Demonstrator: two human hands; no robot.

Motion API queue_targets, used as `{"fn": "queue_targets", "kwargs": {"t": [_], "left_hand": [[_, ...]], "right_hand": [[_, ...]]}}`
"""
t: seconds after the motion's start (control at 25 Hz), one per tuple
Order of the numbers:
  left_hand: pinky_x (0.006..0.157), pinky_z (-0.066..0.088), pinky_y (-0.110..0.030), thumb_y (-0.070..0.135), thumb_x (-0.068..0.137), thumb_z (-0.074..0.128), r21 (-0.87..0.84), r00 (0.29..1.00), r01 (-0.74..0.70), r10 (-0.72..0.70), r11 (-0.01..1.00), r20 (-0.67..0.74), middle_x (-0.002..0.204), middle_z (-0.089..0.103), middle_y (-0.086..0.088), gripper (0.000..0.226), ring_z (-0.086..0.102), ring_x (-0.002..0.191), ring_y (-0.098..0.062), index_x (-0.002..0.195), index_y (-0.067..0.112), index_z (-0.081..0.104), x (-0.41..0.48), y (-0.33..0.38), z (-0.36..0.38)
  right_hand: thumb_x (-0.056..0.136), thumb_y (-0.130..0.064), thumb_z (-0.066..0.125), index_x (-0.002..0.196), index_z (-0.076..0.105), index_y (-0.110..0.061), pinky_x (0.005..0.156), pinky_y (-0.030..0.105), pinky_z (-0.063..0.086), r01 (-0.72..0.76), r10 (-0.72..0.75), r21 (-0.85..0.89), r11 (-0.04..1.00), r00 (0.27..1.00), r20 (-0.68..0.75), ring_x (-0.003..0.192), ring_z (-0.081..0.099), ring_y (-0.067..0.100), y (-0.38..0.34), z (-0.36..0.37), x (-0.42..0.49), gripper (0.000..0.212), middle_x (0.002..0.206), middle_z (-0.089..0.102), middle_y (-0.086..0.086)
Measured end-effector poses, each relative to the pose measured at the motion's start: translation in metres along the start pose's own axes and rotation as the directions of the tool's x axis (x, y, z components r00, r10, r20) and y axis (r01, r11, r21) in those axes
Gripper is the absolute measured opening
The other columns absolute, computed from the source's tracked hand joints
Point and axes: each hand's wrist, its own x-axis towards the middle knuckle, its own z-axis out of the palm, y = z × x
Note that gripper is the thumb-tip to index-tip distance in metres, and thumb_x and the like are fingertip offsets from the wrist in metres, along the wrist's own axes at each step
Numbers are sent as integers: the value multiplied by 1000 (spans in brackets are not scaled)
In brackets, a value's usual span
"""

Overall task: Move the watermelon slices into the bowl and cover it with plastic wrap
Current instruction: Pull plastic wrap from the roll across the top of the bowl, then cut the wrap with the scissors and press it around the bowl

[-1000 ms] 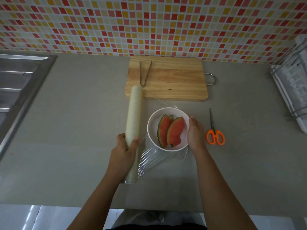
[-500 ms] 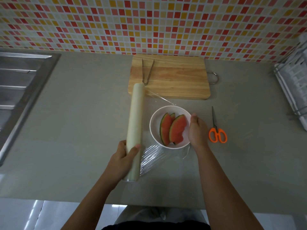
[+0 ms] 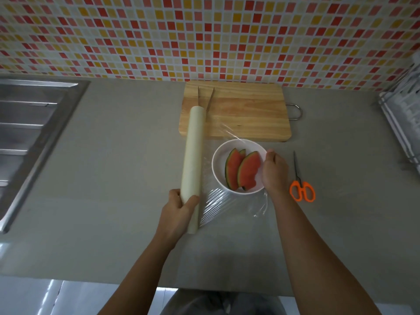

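A white bowl (image 3: pixel 218 158) stands on the grey counter with watermelon slices (image 3: pixel 242 171) inside, rinds to the left. Clear plastic wrap (image 3: pixel 218 204) stretches from a long cream roll (image 3: pixel 193 155) across the bowl. My left hand (image 3: pixel 179 208) grips the near end of the roll, left of the bowl. At the bowl's right rim, my right hand (image 3: pixel 273 172) rests with fingers curled down over the film's edge.
A wooden cutting board (image 3: pixel 247 114) with metal tongs (image 3: pixel 205 100) lies behind the bowl. Orange-handled scissors (image 3: pixel 301 185) lie to the right. A steel sink (image 3: pixel 27 137) is at the left, a dish rack (image 3: pixel 402 123) at the far right.
The roll has slid a little to the left, drawing more film out. My right hand stays at the bowl's right rim.
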Motion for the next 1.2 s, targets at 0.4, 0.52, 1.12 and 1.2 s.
{"fn": "queue_targets", "kwargs": {"t": [0.4,0.52,1.12,1.2], "left_hand": [[59,34,-11,43,94,46,108,988,-147,152,983,-37,106,57,1,39,53,83,-10,123,18,46,2,-4,11],[59,34,-12,42,94,46,115,987,-151,155,982,-31,107,58,-1,38,53,86,-14,123,17,46,4,-5,10],[69,39,-33,43,94,46,72,986,-164,165,984,-5,106,59,-4,36,56,91,-22,121,20,47,8,-9,8],[67,39,-31,43,95,46,63,986,-167,167,984,-5,106,59,-4,33,56,90,-21,119,21,46,7,-10,8]], "right_hand": [[98,-32,27,105,60,3,83,33,39,-138,134,45,989,988,78,108,55,36,-6,-2,17,49,115,61,25],[98,-40,22,115,57,0,93,32,38,-265,248,74,961,952,180,116,52,33,-6,-2,17,56,125,57,22],[92,-16,47,118,40,5,94,44,37,-253,193,-495,831,966,-171,115,44,45,46,-60,-21,34,124,44,32],[92,-13,45,120,39,4,93,43,37,-249,194,-501,829,968,-161,115,44,44,45,-62,-20,33,123,45,33]]}}
